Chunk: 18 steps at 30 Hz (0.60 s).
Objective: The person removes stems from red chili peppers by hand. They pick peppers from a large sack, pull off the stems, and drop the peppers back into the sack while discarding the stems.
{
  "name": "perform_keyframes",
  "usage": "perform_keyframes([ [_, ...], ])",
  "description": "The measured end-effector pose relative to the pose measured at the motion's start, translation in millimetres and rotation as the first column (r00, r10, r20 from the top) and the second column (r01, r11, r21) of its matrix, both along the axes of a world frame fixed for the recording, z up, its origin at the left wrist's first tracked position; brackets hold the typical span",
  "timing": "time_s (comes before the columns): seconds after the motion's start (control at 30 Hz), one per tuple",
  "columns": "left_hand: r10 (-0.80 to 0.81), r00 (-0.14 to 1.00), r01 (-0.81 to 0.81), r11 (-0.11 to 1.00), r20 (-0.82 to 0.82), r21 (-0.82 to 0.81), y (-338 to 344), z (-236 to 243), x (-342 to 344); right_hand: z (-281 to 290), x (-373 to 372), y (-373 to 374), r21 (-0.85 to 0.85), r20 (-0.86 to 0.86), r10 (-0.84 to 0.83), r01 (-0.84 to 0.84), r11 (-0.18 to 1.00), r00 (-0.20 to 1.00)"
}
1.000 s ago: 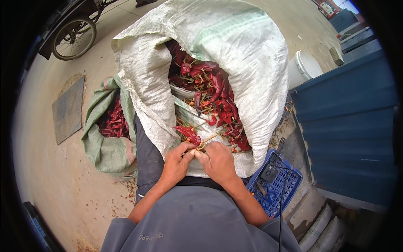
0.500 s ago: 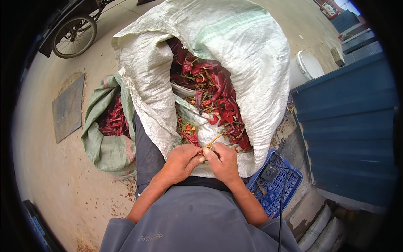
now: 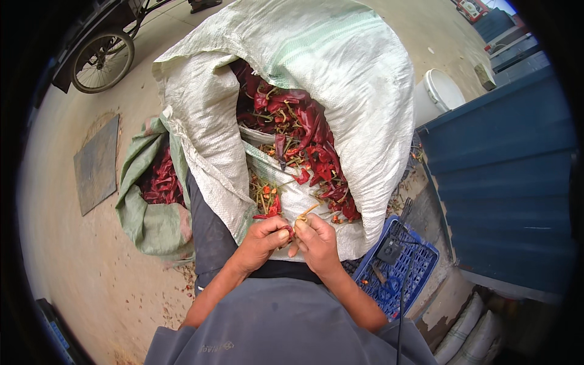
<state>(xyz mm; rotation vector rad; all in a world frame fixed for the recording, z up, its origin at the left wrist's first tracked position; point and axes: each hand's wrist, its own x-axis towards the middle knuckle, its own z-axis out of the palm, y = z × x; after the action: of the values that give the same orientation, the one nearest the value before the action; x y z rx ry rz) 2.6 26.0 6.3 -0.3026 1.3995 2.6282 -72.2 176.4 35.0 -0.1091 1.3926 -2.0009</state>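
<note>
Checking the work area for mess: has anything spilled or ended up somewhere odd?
Small red and pale scraps lie scattered on the ground beside the green sack, like loose chilli bits. A black cable trails across the blue crate. The big white sack gapes open but holds its chillies.

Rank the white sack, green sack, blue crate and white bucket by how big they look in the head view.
1. White sack, by far the largest.
2. Green sack.
3. Blue crate, partly hidden, so its place close behind the green sack is unsure.
4. White bucket, smallest, though it sits farther away.
</note>
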Motion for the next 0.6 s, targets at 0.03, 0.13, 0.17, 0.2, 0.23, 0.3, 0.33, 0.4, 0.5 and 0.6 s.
perform_keyframes([
  [0.03,-0.003,1.000,0.003,0.999,0.000,-0.048,0.5,-1.7,-0.4,4.1,-2.1,2.6,0.162,-0.214,0.025,0.010,0.987,0.977],
  [0.13,-0.131,0.989,0.082,0.869,-0.066,-0.488,-3.8,25.0,-9.3,11.6,-24.6,15.1,0.443,-0.570,0.275,0.007,0.897,0.774],
  [0.17,-0.160,0.981,0.063,0.804,-0.113,-0.591,-4.1,32.4,-12.2,14.8,-31.6,17.3,0.509,-0.627,0.374,-0.004,0.861,0.684],
  [0.2,-0.236,0.968,0.116,0.721,-0.085,-0.683,-7.2,24.7,-11.7,18.3,-35.3,15.8,0.488,-0.618,0.405,-0.074,0.869,0.674],
  [0.23,-0.265,0.935,-0.027,0.607,-0.235,-0.794,-8.2,22.3,-15.2,15.1,-38.9,15.0,0.513,-0.646,0.434,-0.065,0.856,0.628],
  [0.3,-0.252,0.947,-0.067,0.455,-0.201,-0.888,-6.4,21.7,-13.0,8.2,-39.6,13.9,0.564,-0.675,0.500,-0.058,0.824,0.542],
  [0.33,-0.203,0.964,-0.043,0.523,-0.173,-0.851,-5.2,24.0,-14.8,9.5,-40.1,15.9,0.613,-0.703,0.536,0.014,0.790,0.468],
  [0.4,-0.112,0.991,0.022,0.660,-0.070,-0.751,1.9,31.9,-9.7,15.9,-34.0,12.7,0.476,-0.690,0.363,0.014,0.879,0.626],
  [0.5,-0.060,0.992,-0.007,0.861,-0.114,-0.508,3.1,34.3,-13.7,17.9,-22.4,10.9,0.261,-0.465,0.155,-0.032,0.965,0.871],
  [0.6,0.082,0.983,-0.075,0.996,-0.165,0.050,11.8,8.5,-4.0,3.9,-9.4,9.6,-0.213,0.168,-0.066,0.102,0.972,0.984],
])
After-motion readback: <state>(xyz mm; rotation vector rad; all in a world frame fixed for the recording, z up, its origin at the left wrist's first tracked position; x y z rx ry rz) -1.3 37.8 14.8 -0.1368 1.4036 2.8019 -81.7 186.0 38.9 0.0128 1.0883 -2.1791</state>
